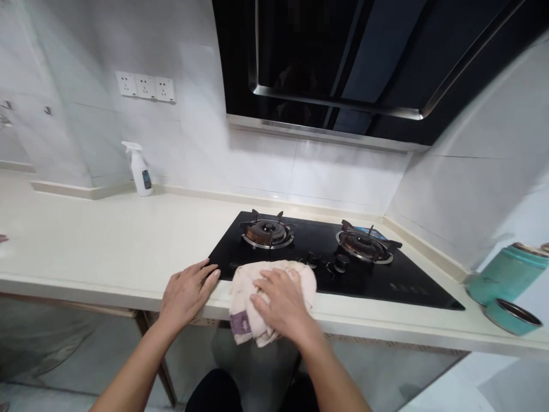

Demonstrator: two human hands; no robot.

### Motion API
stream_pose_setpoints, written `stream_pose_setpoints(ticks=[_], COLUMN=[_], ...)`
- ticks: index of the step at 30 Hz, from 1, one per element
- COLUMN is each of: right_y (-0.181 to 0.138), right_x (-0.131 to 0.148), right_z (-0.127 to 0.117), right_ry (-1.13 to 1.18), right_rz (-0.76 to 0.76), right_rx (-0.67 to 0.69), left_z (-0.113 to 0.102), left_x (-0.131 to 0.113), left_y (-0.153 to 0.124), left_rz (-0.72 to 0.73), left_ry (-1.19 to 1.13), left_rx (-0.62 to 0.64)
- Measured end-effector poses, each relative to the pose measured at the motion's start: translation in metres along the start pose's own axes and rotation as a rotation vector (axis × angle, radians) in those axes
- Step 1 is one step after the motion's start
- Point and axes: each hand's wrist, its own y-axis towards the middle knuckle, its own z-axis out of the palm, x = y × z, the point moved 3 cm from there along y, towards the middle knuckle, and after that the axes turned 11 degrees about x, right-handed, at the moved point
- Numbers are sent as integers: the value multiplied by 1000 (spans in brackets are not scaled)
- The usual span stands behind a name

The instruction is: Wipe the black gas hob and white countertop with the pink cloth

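- Right hand [281, 298] is palm down on the pale cloth [243, 286], fingers loosely spread over the top rather than curled around it; that broad contact probably keeps the folds from slipping.
- And the cloth itself? Bunched over the front edge of the black cooktop [312, 232], left of the knobs [341, 263], its purple patch [240, 324] drooping past the counter's front edge.
- Left hand [184, 293] holds nothing: it lies palm down at the counter's front edge, fingers relaxed by the cooktop's front-left corner, likely a brace for the leaning body.
- Back along the counter [107, 240], the spray bottle [140, 173] stands upright near the rear edge, well apart from both hands, perhaps parked there for elbow room.
- Over at the counter's right end, a teal canister [508, 272] and a teal bowl [514, 317] sit beyond the cooktop, leaving its surface unobstructed by them.
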Motion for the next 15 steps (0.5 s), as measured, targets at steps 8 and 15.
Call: stream_pose_setpoints(ticks=[8,15], right_y=[-90,-158], right_x=[-132,-244], right_z=[-48,-113], right_ry=[-165,-234], right_rz=[371,728], right_rx=[-116,-212], left_z=[8,16], left_x=[-4,-4], left_y=[-18,-36], left_rz=[60,214], left_ry=[112,135], left_rx=[-182,-429])
